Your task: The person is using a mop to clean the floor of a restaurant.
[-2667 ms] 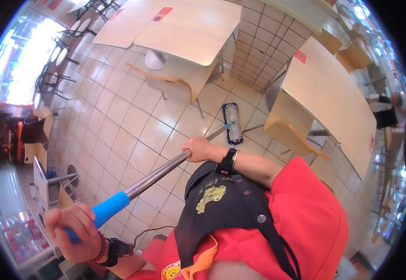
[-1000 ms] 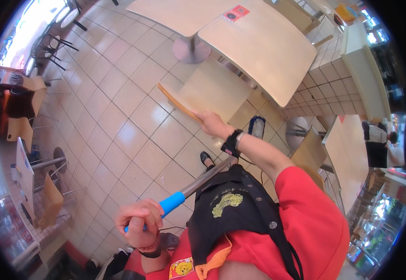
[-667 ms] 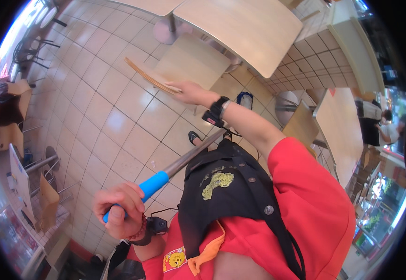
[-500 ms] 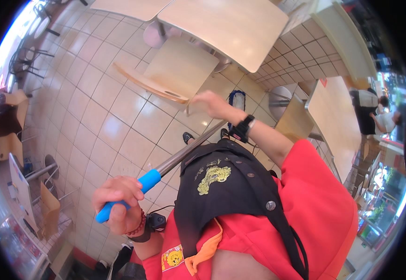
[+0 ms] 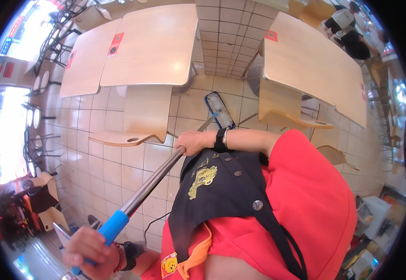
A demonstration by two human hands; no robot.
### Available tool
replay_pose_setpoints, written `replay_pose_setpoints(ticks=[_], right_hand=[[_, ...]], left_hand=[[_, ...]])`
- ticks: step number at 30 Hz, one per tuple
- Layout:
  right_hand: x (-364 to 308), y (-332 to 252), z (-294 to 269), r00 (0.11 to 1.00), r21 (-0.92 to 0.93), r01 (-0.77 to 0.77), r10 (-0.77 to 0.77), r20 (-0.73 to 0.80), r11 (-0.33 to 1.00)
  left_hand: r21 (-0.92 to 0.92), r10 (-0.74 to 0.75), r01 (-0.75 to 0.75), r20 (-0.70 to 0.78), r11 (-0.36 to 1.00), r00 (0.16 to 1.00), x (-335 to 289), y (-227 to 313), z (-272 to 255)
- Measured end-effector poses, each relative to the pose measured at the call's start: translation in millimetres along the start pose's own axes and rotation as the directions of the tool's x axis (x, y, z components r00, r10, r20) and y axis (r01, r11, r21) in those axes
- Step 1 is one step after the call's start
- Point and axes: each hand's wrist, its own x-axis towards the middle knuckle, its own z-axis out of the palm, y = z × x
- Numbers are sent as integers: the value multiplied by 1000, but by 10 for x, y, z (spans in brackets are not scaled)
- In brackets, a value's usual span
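Observation:
A long flat mop (image 5: 151, 179) slants across my front, with a metal pole and a blue grip. My left hand (image 5: 88, 252) is wrapped round the blue grip at the lower left. Farther up, my right hand (image 5: 191, 142) closes round the metal pole. The mop's flat head (image 5: 220, 109), greyish with a blue fringe, lies on the tiled floor (image 5: 189, 106) between two groups of tables. A black apron (image 5: 203, 179) hangs over my red shirt, just right of the pole.
Ahead to the left stands a pale table (image 5: 151, 46) with a wooden chair (image 5: 144, 112) at its near side. Another table (image 5: 305, 65) and chair (image 5: 282, 105) stand to the right. A tiled low wall (image 5: 224, 37) rises between them. People (image 5: 345, 28) are at the far right.
My view has turned, bringing both table groups to either side. My right hand, loose beside the pole before, now grips it. My left hand has moved lower and left with the grip.

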Motion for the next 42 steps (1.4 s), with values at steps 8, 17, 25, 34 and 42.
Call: replay_pose_setpoints(ticks=[8, 17, 25, 34, 42], right_hand=[[-81, -274, -625, 986, -41, 126, -130, -109, 991], [-324, -399, -799, 967, -74, 167, -178, -181, 983], [-294, -625, -884, 927, -60, 254, -261, -268, 965], [-319, -453, -872, 961, -90, 173, -188, -201, 981], [-675, 1027, -778, 932, -59, -98, 71, -356, 993]], left_hand=[[-17, 107, -107, 13, 994, 994, 296, 630, 743], [12, 131, -150, 422, 989, 897, 442, 907, 1036], [-127, 178, -135, 432, 983, 884, 629, 1037, 886], [-251, 83, -19, 249, 968, 965, 449, 858, -55], [120, -285, 258, 408, 959, 867, 738, -772, 896]])
